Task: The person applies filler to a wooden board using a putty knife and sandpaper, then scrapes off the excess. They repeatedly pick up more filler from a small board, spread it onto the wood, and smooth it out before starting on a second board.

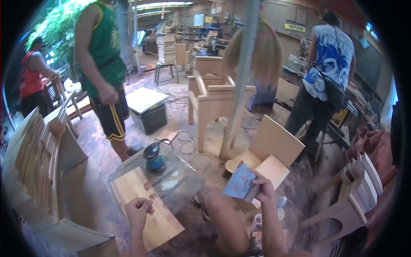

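Note:
My left hand [139, 213] hovers over or rests on a pale wooden board [165, 222] with reddish-brown patches. Its fingers are curled together, and anything between them is hidden. Gripped at its right edge by my right hand [263, 188] is a flat rectangular piece with a smudged blue-grey face [239, 181], held tilted above my knee. The board lies partly on a low grey worktable [182, 177]. A teal and black power sander [154, 156] stands on that table behind the board.
Slatted wooden furniture [32, 158] curves along the left. An unfinished wooden armchair [218, 98] stands ahead, near a post [242, 81]. Wooden panels [274, 139] and small cups [258, 219] are to the right. People stand at left [102, 55] and right [329, 64]. Cords [186, 141] cross the floor.

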A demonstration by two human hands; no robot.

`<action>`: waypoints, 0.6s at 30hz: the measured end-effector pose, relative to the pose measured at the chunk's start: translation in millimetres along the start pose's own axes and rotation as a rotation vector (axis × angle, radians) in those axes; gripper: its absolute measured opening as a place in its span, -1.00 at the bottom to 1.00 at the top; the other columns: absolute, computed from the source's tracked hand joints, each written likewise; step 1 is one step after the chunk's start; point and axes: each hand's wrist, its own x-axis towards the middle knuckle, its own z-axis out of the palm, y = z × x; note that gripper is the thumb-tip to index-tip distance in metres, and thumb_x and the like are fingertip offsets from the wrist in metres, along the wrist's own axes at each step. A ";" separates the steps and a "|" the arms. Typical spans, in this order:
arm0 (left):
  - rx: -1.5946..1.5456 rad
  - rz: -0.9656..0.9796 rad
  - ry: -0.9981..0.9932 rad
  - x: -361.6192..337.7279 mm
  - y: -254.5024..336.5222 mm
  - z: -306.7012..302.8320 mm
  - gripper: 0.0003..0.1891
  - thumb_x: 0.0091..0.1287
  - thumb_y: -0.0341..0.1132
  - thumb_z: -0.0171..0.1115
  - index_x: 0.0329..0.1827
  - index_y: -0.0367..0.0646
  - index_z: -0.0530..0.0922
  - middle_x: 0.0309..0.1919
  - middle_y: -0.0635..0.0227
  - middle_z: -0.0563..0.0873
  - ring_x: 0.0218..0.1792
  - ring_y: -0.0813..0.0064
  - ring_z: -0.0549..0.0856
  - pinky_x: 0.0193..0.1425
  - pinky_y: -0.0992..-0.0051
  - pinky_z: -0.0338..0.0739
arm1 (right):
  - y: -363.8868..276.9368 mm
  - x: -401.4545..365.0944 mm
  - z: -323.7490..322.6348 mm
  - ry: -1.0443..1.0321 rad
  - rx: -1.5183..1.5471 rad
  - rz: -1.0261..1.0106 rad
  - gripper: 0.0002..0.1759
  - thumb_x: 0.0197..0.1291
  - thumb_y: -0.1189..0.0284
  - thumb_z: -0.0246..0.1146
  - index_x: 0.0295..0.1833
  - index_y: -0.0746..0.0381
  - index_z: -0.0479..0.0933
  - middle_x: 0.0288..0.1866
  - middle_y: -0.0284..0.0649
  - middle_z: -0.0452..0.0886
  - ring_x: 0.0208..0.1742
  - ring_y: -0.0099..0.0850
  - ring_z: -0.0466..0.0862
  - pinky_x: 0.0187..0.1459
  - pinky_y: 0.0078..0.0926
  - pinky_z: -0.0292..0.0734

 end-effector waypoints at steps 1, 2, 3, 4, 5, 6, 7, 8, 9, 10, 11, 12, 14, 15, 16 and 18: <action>0.010 -0.013 -0.027 -7.7 -2.6 10.7 -0.91 0.27 -0.51 0.29 -0.29 -0.41 0.62 -0.54 0.23 0.68 -0.60 0.53 0.65 -0.52 0.57 0.59 | -7.8 -3.4 -10.5 0.025 0.012 -0.015 -0.18 -0.17 0.61 0.19 0.37 0.50 0.26 0.22 0.14 0.50 0.23 -0.06 0.56 0.37 -0.12 0.36; 0.058 -0.062 -0.103 -14.3 -4.5 23.5 -0.93 0.25 -0.55 0.29 -0.29 -0.42 0.62 -0.53 0.21 0.69 -0.58 0.51 0.67 -0.50 0.56 0.62 | -13.2 -4.5 -25.8 0.033 0.036 -0.018 -0.18 -0.17 0.62 0.19 0.37 0.50 0.26 0.22 0.14 0.50 0.23 -0.07 0.55 0.37 -0.13 0.35; 0.114 -0.106 -0.195 -15.4 -5.6 39.6 -0.94 0.23 -0.58 0.28 -0.28 -0.42 0.62 -0.51 0.19 0.70 -0.57 0.49 0.69 -0.47 0.55 0.64 | -19.2 -8.7 -39.3 0.044 0.067 -0.038 -0.18 -0.16 0.62 0.18 0.37 0.49 0.25 0.22 0.14 0.50 0.24 -0.08 0.55 0.38 -0.14 0.35; 0.141 -0.114 -0.260 -16.1 -9.5 58.8 -0.94 0.23 -0.58 0.28 -0.28 -0.42 0.62 -0.51 0.19 0.70 -0.57 0.49 0.69 -0.47 0.55 0.64 | -25.9 -14.9 -47.8 0.087 0.098 -0.085 -0.18 -0.16 0.62 0.18 0.37 0.49 0.25 0.22 0.14 0.50 0.24 -0.08 0.55 0.38 -0.14 0.35; 0.095 -0.130 -0.330 -21.2 -16.8 79.7 -0.94 0.25 -0.58 0.27 -0.27 -0.44 0.61 -0.47 0.16 0.71 -0.53 0.46 0.71 -0.43 0.54 0.67 | -33.3 -18.9 -55.0 0.085 0.079 -0.081 -0.18 -0.16 0.63 0.18 0.37 0.49 0.26 0.22 0.12 0.50 0.24 -0.10 0.56 0.38 -0.15 0.36; 0.044 -0.145 -0.389 -25.8 -20.6 101.4 -0.94 0.27 -0.58 0.25 -0.27 -0.45 0.61 -0.44 0.13 0.73 -0.50 0.44 0.73 -0.40 0.52 0.70 | -39.7 -24.8 -63.7 0.075 0.056 -0.070 -0.19 -0.16 0.63 0.18 0.37 0.48 0.26 0.22 0.11 0.51 0.24 -0.12 0.56 0.37 -0.16 0.37; 0.055 -0.147 -0.425 -29.8 -18.1 129.4 -0.94 0.27 -0.58 0.25 -0.27 -0.45 0.61 -0.44 0.13 0.73 -0.50 0.44 0.73 -0.40 0.52 0.70 | -45.6 -32.9 -73.6 0.096 0.069 -0.098 -0.19 -0.16 0.63 0.18 0.37 0.48 0.26 0.22 0.11 0.51 0.24 -0.12 0.56 0.37 -0.16 0.37; 0.042 -0.181 -0.465 -36.8 -16.2 159.8 -0.93 0.29 -0.57 0.24 -0.26 -0.46 0.60 -0.41 0.12 0.73 -0.47 0.42 0.74 -0.36 0.51 0.71 | -50.7 -42.1 -82.8 0.066 0.108 -0.090 -0.20 -0.15 0.64 0.18 0.37 0.48 0.27 0.22 0.10 0.51 0.23 -0.13 0.56 0.36 -0.16 0.38; 0.025 -0.215 -0.503 -43.4 -14.9 188.2 -0.92 0.31 -0.56 0.22 -0.26 -0.47 0.60 -0.37 0.10 0.74 -0.44 0.40 0.75 -0.33 0.49 0.73 | -54.7 -51.4 -92.5 0.037 0.142 -0.081 -0.21 -0.14 0.65 0.17 0.36 0.47 0.29 0.22 0.09 0.52 0.23 -0.13 0.56 0.35 -0.17 0.39; 0.030 -0.225 -0.537 -50.6 -15.5 214.8 -0.92 0.31 -0.56 0.22 -0.26 -0.47 0.60 -0.37 0.10 0.74 -0.44 0.40 0.75 -0.33 0.49 0.73 | -57.8 -63.6 -104.6 0.065 0.175 -0.075 -0.24 -0.12 0.68 0.15 0.35 0.46 0.31 0.21 0.07 0.53 0.21 -0.14 0.58 0.33 -0.17 0.42; -0.030 -0.229 -0.583 -58.1 -18.7 243.9 -0.90 0.33 -0.53 0.22 -0.25 -0.47 0.59 -0.36 0.11 0.74 -0.44 0.41 0.75 -0.35 0.51 0.71 | -55.0 -77.4 -115.5 0.104 0.180 -0.114 -0.24 -0.12 0.68 0.15 0.35 0.46 0.31 0.21 0.07 0.53 0.21 -0.14 0.58 0.33 -0.17 0.42; -0.100 -0.238 -0.650 -62.1 -23.8 276.6 -0.87 0.35 -0.51 0.22 -0.25 -0.47 0.59 -0.35 0.11 0.74 -0.44 0.43 0.75 -0.36 0.52 0.70 | -53.3 -90.5 -125.7 0.177 0.151 -0.105 -0.27 -0.12 0.68 0.15 0.33 0.43 0.36 0.19 0.02 0.55 0.18 -0.19 0.60 0.31 -0.23 0.43; 0.007 -0.291 -0.783 -68.3 -45.7 337.7 -0.86 0.34 -0.48 0.23 -0.21 -0.45 0.58 -0.37 0.12 0.73 -0.44 0.44 0.74 -0.36 0.54 0.68 | -55.8 -125.8 -154.9 0.325 0.131 -0.149 -0.29 -0.12 0.69 0.14 0.30 0.39 0.41 0.17 -0.04 0.58 0.15 -0.24 0.61 0.30 -0.28 0.45; 0.133 -0.309 -0.813 -74.3 -60.4 361.8 -0.85 0.34 -0.46 0.25 -0.17 -0.43 0.57 -0.38 0.13 0.73 -0.44 0.45 0.73 -0.36 0.55 0.66 | -50.6 -139.7 -171.5 0.350 0.137 -0.134 -0.30 -0.12 0.69 0.14 0.30 0.37 0.42 0.15 -0.07 0.60 0.14 -0.25 0.61 0.28 -0.30 0.46; 0.103 -0.315 -0.840 -84.2 -76.6 385.6 -0.85 0.34 -0.43 0.26 -0.20 -0.41 0.58 -0.42 0.18 0.72 -0.48 0.50 0.70 -0.42 0.57 0.61 | -44.8 -153.9 -181.4 0.360 0.145 -0.100 -0.30 -0.12 0.68 0.14 0.30 0.34 0.43 0.12 -0.10 0.61 0.13 -0.27 0.61 0.25 -0.31 0.48; 0.071 -0.309 -0.841 -103.9 -101.7 427.4 -0.84 0.33 -0.41 0.29 -0.29 -0.38 0.59 -0.52 0.28 0.68 -0.55 0.57 0.65 -0.50 0.61 0.53 | -44.2 -189.5 -195.3 0.427 0.145 -0.107 -0.30 -0.13 0.69 0.13 0.29 0.34 0.44 0.10 -0.11 0.62 0.13 -0.28 0.60 0.24 -0.34 0.48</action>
